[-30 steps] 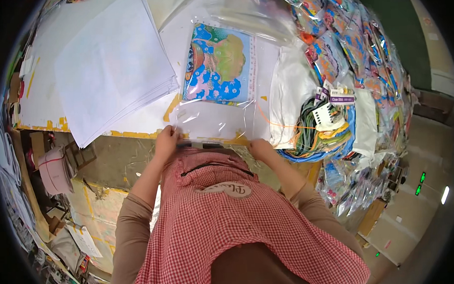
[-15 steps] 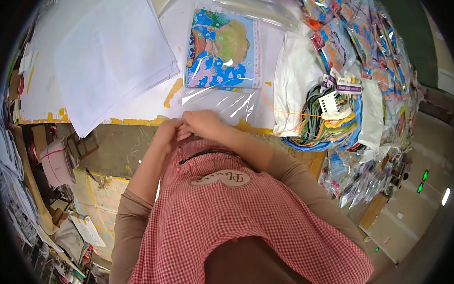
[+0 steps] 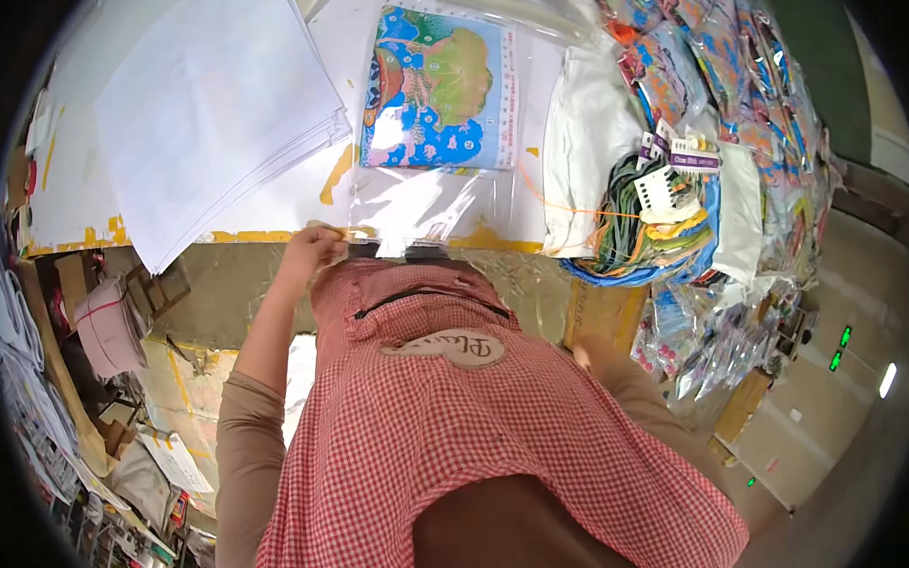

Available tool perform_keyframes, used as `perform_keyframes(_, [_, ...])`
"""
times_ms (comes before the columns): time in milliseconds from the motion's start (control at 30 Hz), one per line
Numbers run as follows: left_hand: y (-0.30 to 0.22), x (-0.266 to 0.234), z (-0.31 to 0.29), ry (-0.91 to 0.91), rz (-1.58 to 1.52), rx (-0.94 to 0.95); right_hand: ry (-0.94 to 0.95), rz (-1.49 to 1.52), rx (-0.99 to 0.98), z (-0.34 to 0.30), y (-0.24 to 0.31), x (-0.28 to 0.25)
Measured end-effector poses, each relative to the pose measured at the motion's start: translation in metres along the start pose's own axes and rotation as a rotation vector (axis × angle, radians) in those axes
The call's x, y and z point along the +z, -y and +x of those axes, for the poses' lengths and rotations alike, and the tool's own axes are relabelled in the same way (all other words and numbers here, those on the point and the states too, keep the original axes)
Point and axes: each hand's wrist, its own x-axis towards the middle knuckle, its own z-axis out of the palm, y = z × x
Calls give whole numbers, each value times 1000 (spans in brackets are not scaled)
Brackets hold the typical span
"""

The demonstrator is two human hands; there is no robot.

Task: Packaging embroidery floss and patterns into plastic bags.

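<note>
My left hand (image 3: pixel 318 249) is at the table's near edge with its fingers curled together. Its fingertips are close to the lower left corner of a clear plastic bag (image 3: pixel 417 200); whether anything is pinched in them is hidden. In the bag lies a folded printed sheet (image 3: pixel 433 84) with a blue, green and pink picture. My right hand (image 3: pixel 599 359) hangs low at my right side, below the table edge, beside a brown board (image 3: pixel 606 314). It is blurred and its fingers hardly show.
A stack of white paper sheets (image 3: pixel 218 112) covers the table's left part, a corner overhanging the edge. To the right lie a bundle of coloured threads (image 3: pixel 663 237) with card tags, folded white cloth (image 3: pixel 589 109) and a heap of filled plastic packets (image 3: pixel 748 83).
My hands were together at the table edge and have come apart. The left has moved slightly left, while the right has dropped down to the right. The view has shifted a little.
</note>
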Motion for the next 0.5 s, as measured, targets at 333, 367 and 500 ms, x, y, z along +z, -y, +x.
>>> perform_keyframes(333, [-47,30,9,-146,1498,1122,-1208,-119,-430,63,139,-301])
perform_keyframes(367, [-51,32,10,139,1428,1208,-1227,-188,-568,64,148,-318])
perform_keyframes(500, [-28,19,44,78,733,599,-737,-29,-50,87,159,-339])
